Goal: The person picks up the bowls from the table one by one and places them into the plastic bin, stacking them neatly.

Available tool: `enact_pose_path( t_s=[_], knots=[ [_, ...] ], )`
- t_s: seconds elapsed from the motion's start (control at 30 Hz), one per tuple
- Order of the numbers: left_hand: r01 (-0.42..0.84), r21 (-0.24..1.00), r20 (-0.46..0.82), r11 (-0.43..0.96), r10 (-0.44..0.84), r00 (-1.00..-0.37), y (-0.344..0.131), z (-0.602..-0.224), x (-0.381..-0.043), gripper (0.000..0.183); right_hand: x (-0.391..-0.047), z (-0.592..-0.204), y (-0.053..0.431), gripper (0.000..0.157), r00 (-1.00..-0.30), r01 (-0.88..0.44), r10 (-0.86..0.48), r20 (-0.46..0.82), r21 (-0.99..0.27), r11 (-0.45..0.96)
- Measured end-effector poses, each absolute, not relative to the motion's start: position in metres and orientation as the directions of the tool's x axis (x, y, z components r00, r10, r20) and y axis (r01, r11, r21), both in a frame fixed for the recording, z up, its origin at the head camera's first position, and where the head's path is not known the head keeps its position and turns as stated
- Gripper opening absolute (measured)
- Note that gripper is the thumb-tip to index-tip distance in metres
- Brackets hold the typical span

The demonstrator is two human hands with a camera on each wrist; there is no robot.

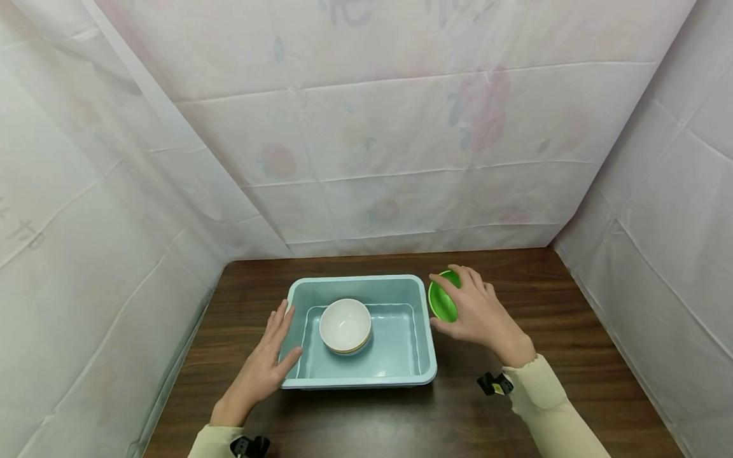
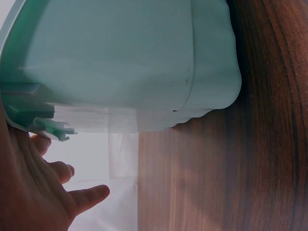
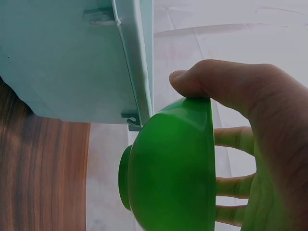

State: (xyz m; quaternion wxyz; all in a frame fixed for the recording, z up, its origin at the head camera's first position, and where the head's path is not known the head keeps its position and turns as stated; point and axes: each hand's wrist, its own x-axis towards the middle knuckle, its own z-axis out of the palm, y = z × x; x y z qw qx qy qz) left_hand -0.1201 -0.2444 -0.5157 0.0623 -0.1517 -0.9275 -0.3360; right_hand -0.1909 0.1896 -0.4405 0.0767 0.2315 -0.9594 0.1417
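Observation:
A green bowl [image 1: 444, 299] is held by its rim in my right hand [image 1: 472, 312], just beyond the right side of a light blue plastic basin [image 1: 395, 331]. In the right wrist view the thumb lies on one edge of the green bowl [image 3: 171, 163], with the fingers on the far side. My left hand [image 1: 265, 362] rests on the basin's left rim, its fingers extended. Inside the basin, left of its middle, sits a white bowl [image 1: 345, 324]; a yellowish edge shows beneath its rim, and I cannot tell whether another bowl is under it.
The basin stands on a dark wooden table [image 1: 550, 331]. Pale printed sheets [image 1: 366, 146] hang behind the table and along both sides. A small black camera [image 1: 495, 383] is worn at the right wrist, and another [image 1: 250, 446] at the left.

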Motion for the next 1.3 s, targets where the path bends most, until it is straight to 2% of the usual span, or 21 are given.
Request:
enact_pose_path(
  t_s=[1.3],
  knots=[
    [0.349,0.600,0.243,0.719,0.251,-0.937,-0.2448,-0.5172,-0.1192,0.078,-0.1936,-0.4348,0.1849,0.079,-0.873,-0.479,-0.437,0.215,-0.220,0.849]
  ],
)
